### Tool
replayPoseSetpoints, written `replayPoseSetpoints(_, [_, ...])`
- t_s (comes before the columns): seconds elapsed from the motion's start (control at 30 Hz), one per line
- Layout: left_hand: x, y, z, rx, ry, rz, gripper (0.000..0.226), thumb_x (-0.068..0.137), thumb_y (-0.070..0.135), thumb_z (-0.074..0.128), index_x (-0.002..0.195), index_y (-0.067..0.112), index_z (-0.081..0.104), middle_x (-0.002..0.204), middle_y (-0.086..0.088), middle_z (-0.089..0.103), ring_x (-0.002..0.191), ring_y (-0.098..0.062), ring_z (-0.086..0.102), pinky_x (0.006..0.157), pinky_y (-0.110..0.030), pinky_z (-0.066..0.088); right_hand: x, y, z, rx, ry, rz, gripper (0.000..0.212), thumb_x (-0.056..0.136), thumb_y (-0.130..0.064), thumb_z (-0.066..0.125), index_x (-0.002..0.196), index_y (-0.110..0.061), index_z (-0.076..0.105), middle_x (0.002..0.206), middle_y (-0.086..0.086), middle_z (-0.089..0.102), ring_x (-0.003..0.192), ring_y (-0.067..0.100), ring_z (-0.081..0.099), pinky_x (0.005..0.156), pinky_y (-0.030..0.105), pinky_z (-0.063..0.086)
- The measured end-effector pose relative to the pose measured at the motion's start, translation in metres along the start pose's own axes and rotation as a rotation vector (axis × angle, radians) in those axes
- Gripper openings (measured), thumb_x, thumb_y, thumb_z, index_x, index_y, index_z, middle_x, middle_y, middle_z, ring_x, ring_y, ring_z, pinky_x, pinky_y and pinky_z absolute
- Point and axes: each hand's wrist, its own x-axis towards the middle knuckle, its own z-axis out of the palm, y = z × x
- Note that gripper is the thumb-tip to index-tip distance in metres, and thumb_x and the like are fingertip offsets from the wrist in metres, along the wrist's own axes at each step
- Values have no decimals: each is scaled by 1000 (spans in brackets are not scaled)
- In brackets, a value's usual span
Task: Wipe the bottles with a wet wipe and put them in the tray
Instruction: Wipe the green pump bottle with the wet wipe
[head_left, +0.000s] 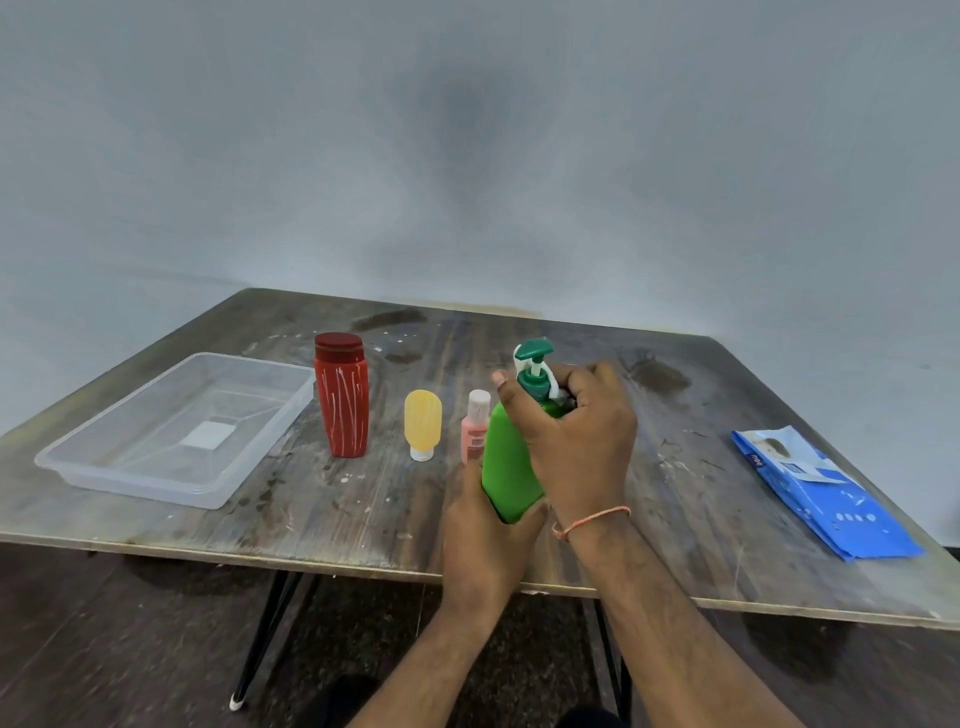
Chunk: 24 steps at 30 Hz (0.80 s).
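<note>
While the left hand (485, 525) grips the base of the green pump bottle (506, 467), the right hand (576, 436) curls around its shoulder and neck, pressing a white wet wipe (550, 382) against the dark green pump head (535, 358). Both hands are clamped on this 1 bottle, which is held tilted above the near part of the table (675, 467). No label shows on its visible side.

Just behind it stand 3 more bottles: a small pink bottle (475, 431) with a label too blurred to read, a yellow tube (423, 423) resting on its white cap, and a tall red bottle (342, 397) streaked with white lines. At the left lies a clear plastic tray (78, 462) with a pale sticker under its floor. At the right lies a blue wipe pack (831, 499); its white printing cannot be read.

Dark wood grain, scuffed and stained, covers the tabletop, which has a pale edge and thin black legs. A plain grey wall (467, 130) rises behind, and the floor is dark.
</note>
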Motion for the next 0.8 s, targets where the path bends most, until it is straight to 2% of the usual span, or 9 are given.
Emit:
replayPoseSetpoints(0.07, [-8,6,5,-6,55,3,84,76,43,91,147,45,47,106,18,75,94,1,72,75,-24,60,0,-1,-2,1,-5,4,37,77,-54,89,92,-22,79,84,-12,51,74,1,55,63,10,39])
replayPoseSetpoints(0.13, [-13,14,7,-30,72,-3,100,81,42,88,161,50,28,112,21,74,99,2,71,81,-25,60,1,-2,-4,-10,-29,6,37,77,-56,88,95,-25,81,85,-13,51,75,2,56,63,10,38])
replayPoseSetpoints(0.27, [-16,18,10,-24,59,-14,105,90,37,83,161,61,9,112,23,73,100,-1,71,86,-37,62,7,-4,-13,-25,-107,13,36,77,-59,87,95,-29,81,85,-13,51,80,-2,56,64,11,40])
replayPoseSetpoints(0.37, [-21,18,11,-46,22,43,105,97,23,76,161,60,2,122,34,63,113,5,65,93,-29,58,14,-5,-20,-17,-204,12,28,78,-52,90,94,-32,78,84,-11,50,82,-10,54,66,6,40])
replayPoseSetpoints(0.43, [-20,13,8,-51,-10,109,93,96,17,74,166,44,18,131,35,56,123,3,59,98,-24,54,21,-3,-24,11,-279,10,23,79,-47,91,90,-32,77,83,-10,51,80,-11,54,67,6,40])
replayPoseSetpoints(0.53, [-5,10,-2,-57,-124,95,72,86,26,80,150,34,47,129,21,63,122,-5,62,101,-37,56,30,4,-26,51,-371,-10,20,80,-39,91,85,-25,78,80,-9,49,76,-6,55,67,8,40])
replayPoseSetpoints(0.6, [12,8,-15,-66,-303,31,68,82,33,80,144,37,52,126,19,67,119,-5,64,103,-39,56,36,8,-27,97,-440,-16,17,83,-35,90,91,-23,82,82,-6,50,76,-4,55,68,9,39])
replayPoseSetpoints(0.7, [38,5,-36,-87,-623,-46,67,84,22,82,143,34,54,131,16,69,125,-9,64,109,-34,53,45,13,-31,140,-536,-35,19,85,-33,86,97,-19,82,84,-7,49,77,-5,54,71,10,38])
replayPoseSetpoints(0.8, [53,0,-47,-98,-703,-98,71,80,14,92,142,29,60,131,7,72,125,-15,66,111,-46,53,52,20,-31,128,-576,-53,24,87,-35,85,97,-14,80,83,-6,50,76,-2,52,71,12,37])
